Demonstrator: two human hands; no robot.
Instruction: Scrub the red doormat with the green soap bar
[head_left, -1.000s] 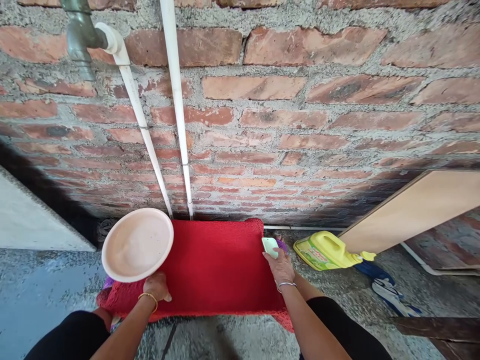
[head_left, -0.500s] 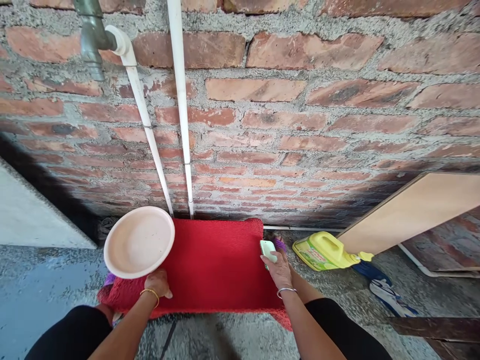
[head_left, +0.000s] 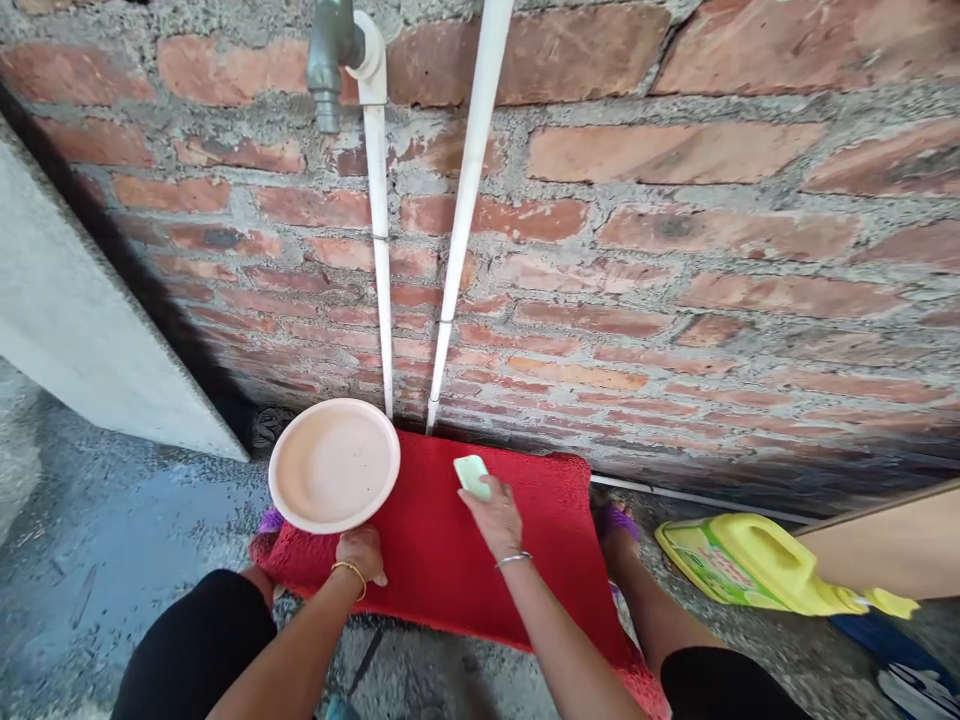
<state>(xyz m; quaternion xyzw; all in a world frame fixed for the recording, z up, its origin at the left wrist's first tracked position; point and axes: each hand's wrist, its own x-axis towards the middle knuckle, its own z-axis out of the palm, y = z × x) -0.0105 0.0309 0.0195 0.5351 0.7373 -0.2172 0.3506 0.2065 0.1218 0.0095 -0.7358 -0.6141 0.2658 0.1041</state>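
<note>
A red cloth (head_left: 442, 560) with a shaggy edge lies spread flat between my feet, close to the brick wall. My left hand (head_left: 361, 556), fingers curled, grips its left part just below the rim of a pale pink basin (head_left: 335, 466). The basin rests on the cloth's left end and looks to hold nothing but a few specks. Over the middle of the cloth, my right hand (head_left: 496, 515) is closed around a pale green scrub brush (head_left: 471, 475). The brush's underside is hidden, so I cannot tell whether it touches the cloth.
A yellow detergent jug (head_left: 739, 562) lies on its side at the right, by a tan board (head_left: 892, 540). White pipes (head_left: 465, 190) and a tap (head_left: 325, 75) run along the brick wall. A grey slab (head_left: 112, 300) leans at the left. The floor (head_left: 150, 520) looks wet there.
My right hand has moved the scrub brush left, from the cloth's right edge to its middle. My left hand stays on the cloth near the basin. The view has turned right.
</note>
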